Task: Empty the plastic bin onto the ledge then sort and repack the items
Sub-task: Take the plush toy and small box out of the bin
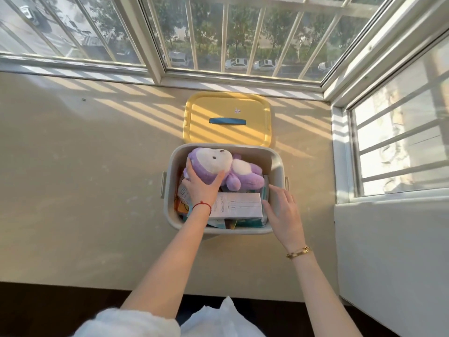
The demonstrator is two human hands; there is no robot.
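Note:
A grey plastic bin [279, 166] stands open on the beige ledge [85, 178], near the window. Inside lies a purple and white plush toy [233, 169] on top of a long white box [239, 206] and several smaller packets. My left hand [201, 186] grips the toy's head, fingers and thumb curled round it. My right hand [283, 210] is open with straight fingers, its fingertips at the right end of the white box, beside the bin's right wall. The bin's yellow lid [228, 117] with a blue handle lies flat on the ledge behind the bin.
Barred windows [218, 32] run along the back and the right side of the ledge. A white wall block [388, 251] rises at the right. The ledge's front edge [97, 285] lies close to my body, with dark floor below.

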